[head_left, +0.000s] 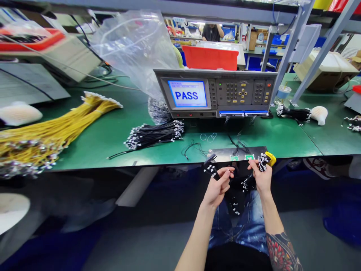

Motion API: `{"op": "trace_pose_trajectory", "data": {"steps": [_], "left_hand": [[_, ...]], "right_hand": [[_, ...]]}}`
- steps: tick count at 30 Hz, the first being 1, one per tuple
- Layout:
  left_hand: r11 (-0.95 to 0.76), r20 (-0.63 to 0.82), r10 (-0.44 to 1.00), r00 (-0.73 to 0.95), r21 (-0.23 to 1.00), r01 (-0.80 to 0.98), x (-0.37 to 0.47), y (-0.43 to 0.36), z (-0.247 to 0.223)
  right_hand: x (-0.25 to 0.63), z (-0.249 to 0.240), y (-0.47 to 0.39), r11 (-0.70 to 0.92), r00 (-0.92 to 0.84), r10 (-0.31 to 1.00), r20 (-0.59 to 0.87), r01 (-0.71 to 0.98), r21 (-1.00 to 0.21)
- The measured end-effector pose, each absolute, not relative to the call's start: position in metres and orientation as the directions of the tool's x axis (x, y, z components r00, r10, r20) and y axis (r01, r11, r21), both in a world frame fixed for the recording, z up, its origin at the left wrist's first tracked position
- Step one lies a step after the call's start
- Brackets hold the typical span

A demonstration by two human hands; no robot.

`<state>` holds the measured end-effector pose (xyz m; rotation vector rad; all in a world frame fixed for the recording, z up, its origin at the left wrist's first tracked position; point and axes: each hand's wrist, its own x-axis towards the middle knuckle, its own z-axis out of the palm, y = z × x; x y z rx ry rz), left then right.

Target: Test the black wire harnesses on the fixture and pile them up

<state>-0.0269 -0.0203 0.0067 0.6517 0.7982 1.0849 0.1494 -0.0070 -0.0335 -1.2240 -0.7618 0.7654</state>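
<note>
Two half-curled hands, exact hold unclear, meet two black cable bunches near two green boards.

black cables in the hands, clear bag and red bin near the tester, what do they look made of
Black cables: probably plastic-sheathed wire, dark, with small white ends resembling plastic connectors.
Clear bag: thin glossy plastic film, see-through and creased.
Red bin: likely rigid plastic, evenly coloured.
</note>
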Motion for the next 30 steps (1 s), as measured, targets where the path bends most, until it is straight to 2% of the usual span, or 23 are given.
{"op": "trace_pose_trajectory", "data": {"steps": [10, 14, 18, 30], "left_hand": [[0.302, -0.209, 0.942, 0.262, 0.869, -0.392, -0.009, -0.017, 0.012], [0.213, -0.172, 0.973, 0.157, 0.928, -0.307, -0.002, -0.012, 0.007], [0.12, -0.117, 0.993, 0.029, 0.968, -0.22, 0.003, -0.005, 0.0], [0.081, -0.112, 0.985, -0.132, 0.971, -0.224, 0.016, 0.001, -0.004]], "right_hand": [[0.144, -0.027, -0.005, 0.127, 0.529, 0.848, 0.035, -0.138, -0.982], [0.134, -0.021, -0.005, 0.136, 0.592, 0.806, -0.016, -0.211, -0.968], [0.133, -0.024, -0.005, 0.128, 0.58, 0.813, -0.049, -0.26, -0.957], [0.137, -0.037, -0.004, 0.128, 0.57, 0.822, 0.018, -0.154, -0.98]]}}
